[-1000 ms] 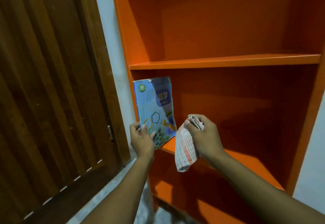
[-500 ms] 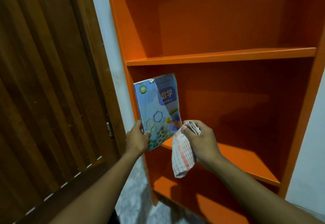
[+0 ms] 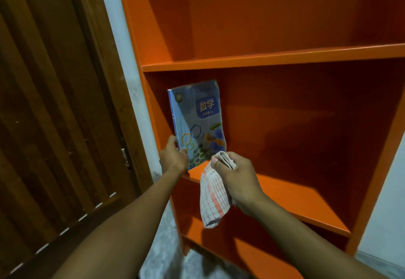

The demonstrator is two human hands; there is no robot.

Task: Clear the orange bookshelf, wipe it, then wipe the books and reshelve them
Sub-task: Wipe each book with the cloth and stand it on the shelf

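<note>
The orange bookshelf (image 3: 274, 58) fills the right half of the view, with bare boards. A blue textbook (image 3: 198, 123) with hexagons on its cover stands upright at the left end of the middle compartment, close to the left side panel. My left hand (image 3: 173, 158) grips its lower left corner. My right hand (image 3: 237, 176) holds a bunched white cloth with red checks (image 3: 213, 199), which hangs down just right of the book's bottom edge, in front of the middle board.
A dark wooden door (image 3: 54, 114) stands to the left of the shelf, with a strip of white wall (image 3: 122, 64) between them. Grey speckled floor (image 3: 162, 254) shows below. A lower orange board (image 3: 258, 256) lies under my right arm.
My left hand has moved the book right and deeper into the middle compartment, standing it more upright. My right hand with the cloth has stayed beside it.
</note>
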